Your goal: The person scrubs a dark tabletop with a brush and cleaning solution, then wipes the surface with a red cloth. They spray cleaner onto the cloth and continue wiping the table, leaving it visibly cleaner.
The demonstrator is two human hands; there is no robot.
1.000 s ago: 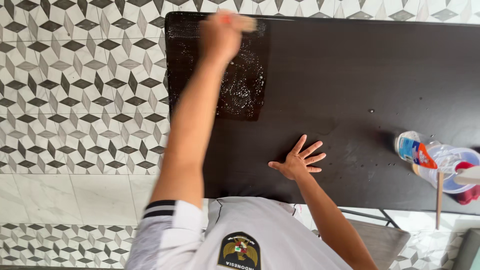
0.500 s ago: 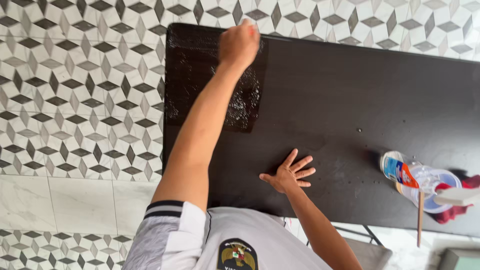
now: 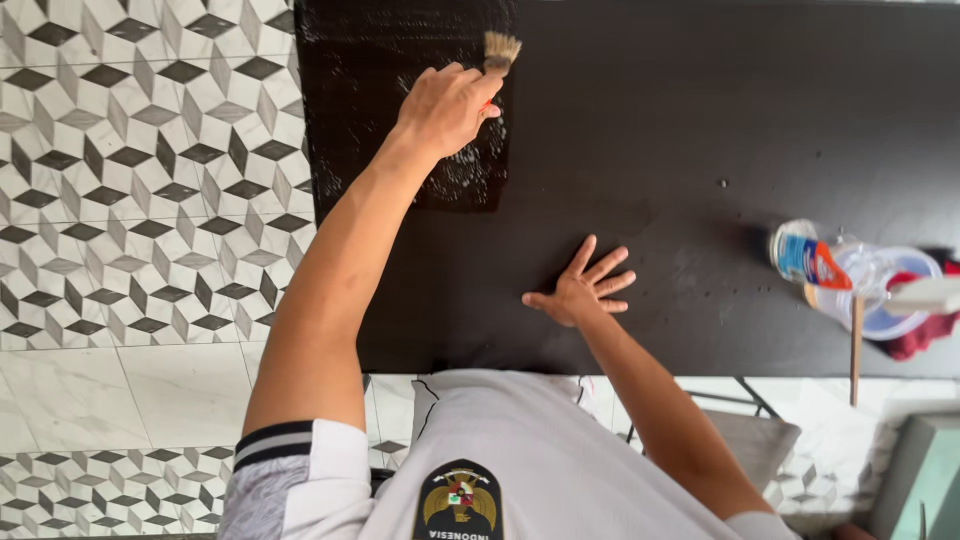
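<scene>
A dark brown table top (image 3: 700,120) is being viewed from above, set over a floor of grey, black and white geometric tiles (image 3: 150,180), with plain marbled tiles (image 3: 120,390) showing along the near side. A wet, foamy patch (image 3: 410,120) is being shown on the table's far left corner, reaching to the left edge. A paintbrush (image 3: 497,55) with pale bristles is being gripped by the left hand (image 3: 445,105), fingers closed around its handle, bristles sitting at the patch's right border. The right hand (image 3: 585,290) is being pressed flat on the dry wood near the front edge, fingers spread apart, nothing held. Well to the right, a clear plastic bottle (image 3: 810,258) with a blue and red label is being seen lying on its side, just beside a clear plastic cup (image 3: 890,290) and a red cloth (image 3: 925,335); a thin wooden stick (image 3: 856,345) is being seen overhanging the front edge there. Bare table is being left between the right hand and the bottle, and across the far right. A white sleeve with dark stripes (image 3: 285,470) is being seen at the bottom.
</scene>
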